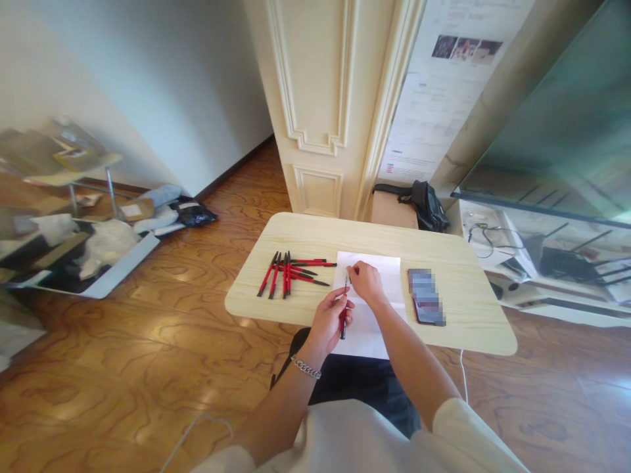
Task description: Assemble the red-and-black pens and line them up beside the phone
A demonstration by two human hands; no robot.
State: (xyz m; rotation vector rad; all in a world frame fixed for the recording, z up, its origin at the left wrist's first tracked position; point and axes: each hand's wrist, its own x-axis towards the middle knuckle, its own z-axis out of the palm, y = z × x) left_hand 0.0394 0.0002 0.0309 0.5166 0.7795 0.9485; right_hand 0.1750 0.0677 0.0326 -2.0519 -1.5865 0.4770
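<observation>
Pen clasped by left hand and right hand above pale table on wooden floor.

Table: one. Loose red pens in the overlapping group: at least eight; the exact count cannot be read. Single red pen apart from the group: one. White paper sheet: one. Phone: one. Black bag: one.
</observation>
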